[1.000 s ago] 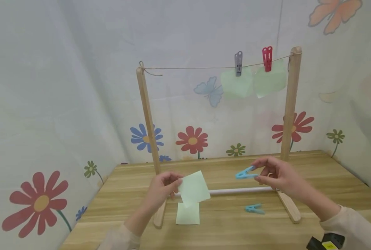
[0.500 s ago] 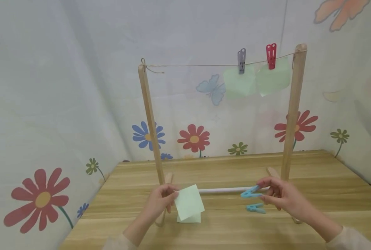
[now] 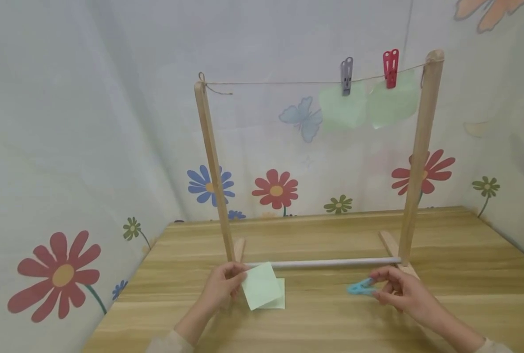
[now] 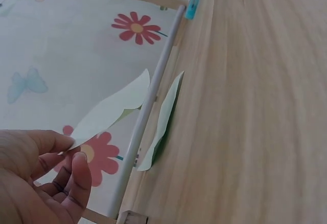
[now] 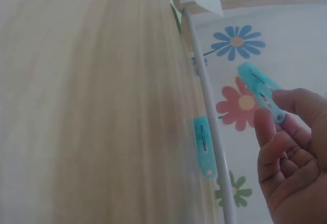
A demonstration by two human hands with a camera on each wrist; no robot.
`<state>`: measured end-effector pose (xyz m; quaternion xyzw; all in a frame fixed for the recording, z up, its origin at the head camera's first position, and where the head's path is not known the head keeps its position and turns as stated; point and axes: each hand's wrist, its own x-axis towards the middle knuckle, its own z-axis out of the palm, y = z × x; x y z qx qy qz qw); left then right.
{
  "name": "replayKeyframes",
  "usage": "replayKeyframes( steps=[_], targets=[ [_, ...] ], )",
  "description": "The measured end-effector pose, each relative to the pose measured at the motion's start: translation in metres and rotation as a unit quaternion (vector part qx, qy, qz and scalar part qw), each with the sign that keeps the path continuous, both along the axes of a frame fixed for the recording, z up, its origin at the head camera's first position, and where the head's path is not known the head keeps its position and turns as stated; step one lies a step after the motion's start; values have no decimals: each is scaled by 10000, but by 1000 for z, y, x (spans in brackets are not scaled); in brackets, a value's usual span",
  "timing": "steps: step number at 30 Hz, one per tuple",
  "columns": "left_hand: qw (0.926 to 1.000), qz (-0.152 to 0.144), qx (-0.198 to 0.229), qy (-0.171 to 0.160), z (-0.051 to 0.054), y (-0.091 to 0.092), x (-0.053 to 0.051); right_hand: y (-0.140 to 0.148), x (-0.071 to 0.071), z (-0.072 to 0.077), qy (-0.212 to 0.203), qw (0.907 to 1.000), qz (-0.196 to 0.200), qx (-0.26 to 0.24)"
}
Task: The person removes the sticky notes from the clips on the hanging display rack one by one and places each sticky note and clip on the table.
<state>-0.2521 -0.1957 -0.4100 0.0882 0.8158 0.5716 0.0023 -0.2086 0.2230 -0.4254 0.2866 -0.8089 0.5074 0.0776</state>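
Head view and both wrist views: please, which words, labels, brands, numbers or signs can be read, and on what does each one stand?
None can be read in any view.
Held green sheet and green sheet on the table: no writing seen.
Held blue clip and blue clip on the table: no lettering visible.
Grey clip, red clip: too small to tell.
Backdrop: printed pictures only.

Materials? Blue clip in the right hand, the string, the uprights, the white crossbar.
Blue clip: likely molded plastic, satin; uniform color, slotted body.
String: probably natural-fiber twine, matte; thin, tan, knotted with a loose end.
Uprights: wood by the look, smooth finish; light-brown tone, rounded tops.
White crossbar: smooth, even, without visible grain; plastic tube or painted rod, can't tell which.
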Motion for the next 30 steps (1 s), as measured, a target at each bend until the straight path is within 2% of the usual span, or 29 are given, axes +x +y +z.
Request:
replayKeyframes(
  steps=[9, 12, 15, 24, 30],
  targets=[
    [9987, 26, -499, 50, -22, -4, -8, 8, -2, -15, -109, 9998, -154, 13],
    [9985, 54, -547, -70, -26, -5, -7, 9, 0, -21, -201, 9995, -214, 61],
    [9971, 191, -731, -57, -30, -6, -6, 10, 1, -25, -213, 9993, -257, 177],
    [9889, 491, -1351, 376, -38, -6, -10, 10, 2, -32, -57, 9987, -265, 432],
    [9837, 546, -1641, 483, -40, -6, -11, 9, 2, -36, 210, 9963, -397, 733]
  ],
)
